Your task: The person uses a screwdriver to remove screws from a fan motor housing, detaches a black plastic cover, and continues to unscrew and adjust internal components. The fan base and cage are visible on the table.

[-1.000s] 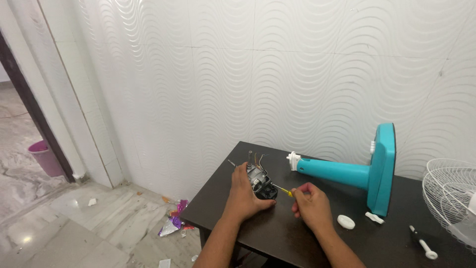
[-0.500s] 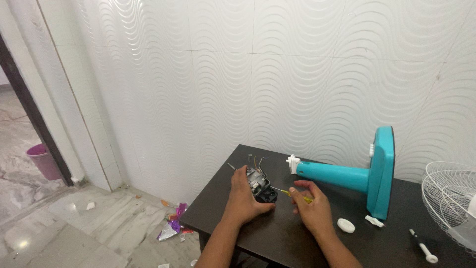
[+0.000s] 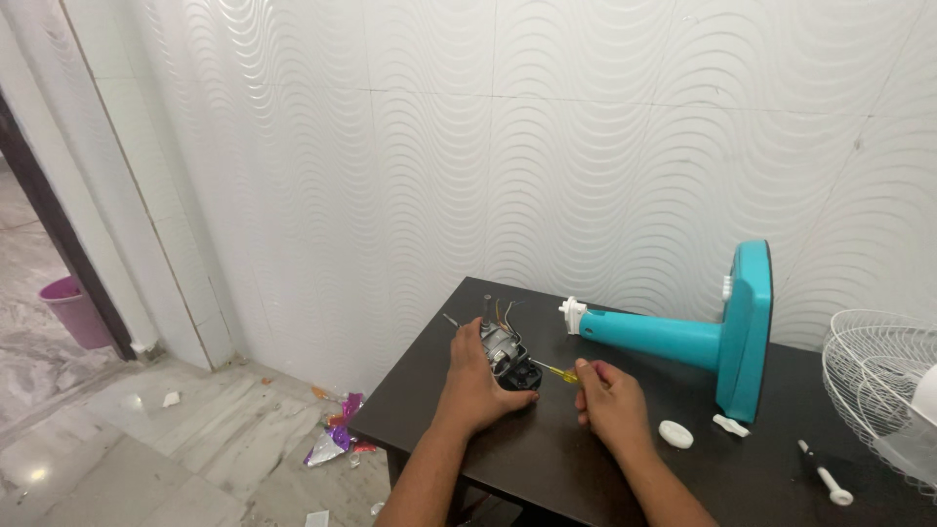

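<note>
The small fan motor (image 3: 503, 353) stands near the left back corner of the dark table (image 3: 547, 459), not far from the wall. The left hand (image 3: 475, 385) is closed around its near side. The right hand (image 3: 607, 403) is clamped on a yellow screwdriver (image 3: 554, 371), whose tip touches the motor. The turquoise fan stand (image 3: 683, 337) lies just right of them. Bare table remains in front, toward the near edge. A pink bucket (image 3: 76, 310) stands on the floor beyond the doorway; its content I cannot tell.

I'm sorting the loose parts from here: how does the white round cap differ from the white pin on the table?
The white round cap is a short flat disc; the white pin is a thin rod with a knob end. The cap lies close to the right hand; the pin lies farther right, near the wire fan guard. Both are white and lie untouched on the dark table.
</note>
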